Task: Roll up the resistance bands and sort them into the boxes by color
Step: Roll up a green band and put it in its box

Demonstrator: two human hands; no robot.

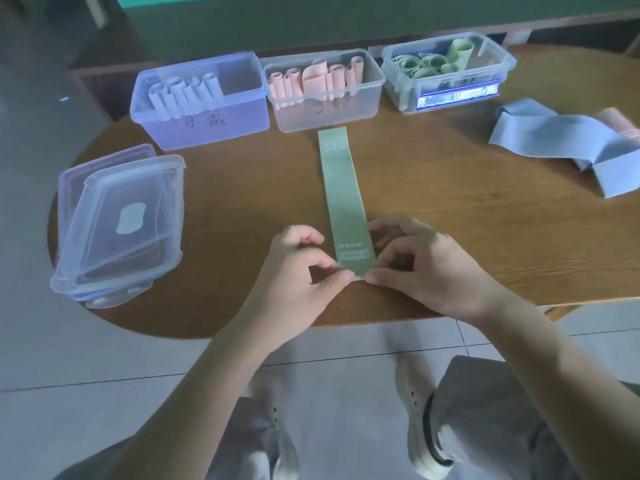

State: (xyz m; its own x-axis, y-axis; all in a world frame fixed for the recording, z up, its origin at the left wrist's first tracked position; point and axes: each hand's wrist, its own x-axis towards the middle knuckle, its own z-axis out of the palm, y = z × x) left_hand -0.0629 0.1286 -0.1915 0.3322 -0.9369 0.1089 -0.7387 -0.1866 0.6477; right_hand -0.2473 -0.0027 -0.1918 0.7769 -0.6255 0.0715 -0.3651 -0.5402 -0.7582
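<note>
Green band (341, 188) flat on tabletop (450, 220), far end touching the pink-roll box (325, 90), left hand (301, 268) and right hand (419, 265) pinching its near end, blue-roll box (201, 98) left, green-roll box (446, 69) right, loose blue bands (554, 136) far right

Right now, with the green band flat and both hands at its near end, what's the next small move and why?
Probably curl the near edge over and start rolling away from you: both hands pinch the near end of the green band, which lies flat and unrolled, pointing toward the boxes.
</note>
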